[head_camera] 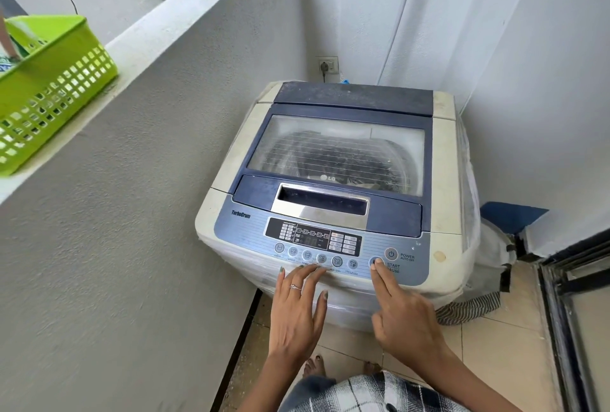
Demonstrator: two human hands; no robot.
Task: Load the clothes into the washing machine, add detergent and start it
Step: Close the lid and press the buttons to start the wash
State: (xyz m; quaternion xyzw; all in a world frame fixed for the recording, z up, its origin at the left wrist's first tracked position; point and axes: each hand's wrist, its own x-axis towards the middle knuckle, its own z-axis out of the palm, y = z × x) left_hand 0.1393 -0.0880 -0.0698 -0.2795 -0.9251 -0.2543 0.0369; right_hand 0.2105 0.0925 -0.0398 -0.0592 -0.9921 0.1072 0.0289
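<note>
Pressing the round start button (pixel 375 261), the right hand (pixel 407 321) reaches out with two fingers straight and close together, their tips on the button at the right end of the panel (pixel 321 248); its other fingers fold under the palm and hold nothing. The power button (pixel 391 253) sits just above and to the right of it, untouched. The left hand (pixel 295 309) lies flat, fingers straight and slightly spread, with the tips resting on the panel's front edge below the row of round keys; a ring shows on one finger.

The washer (pixel 333 200) stands in a corner between grey walls, a top-loader with a cream body and a blue top. Its lid (pixel 336 154) is down. Through the cloudy window a dark shape shows inside the drum, probably the clothes, though the glare and dust keep it from being sure. The small display in the middle of the panel appears dark or very dim, and I cannot read any figures on it. A clear plastic cover hangs down the washer's right side.

A green basket (pixel 49 88) sits on the ledge (pixel 171 20) at upper left, well apart from the washer. Behind the washer a plug sits in a wall socket (pixel 326 65), and a thin hose runs up the back wall. A striped cloth (pixel 468 309) lies on the tiled floor just beside the washer's front right corner.
</note>
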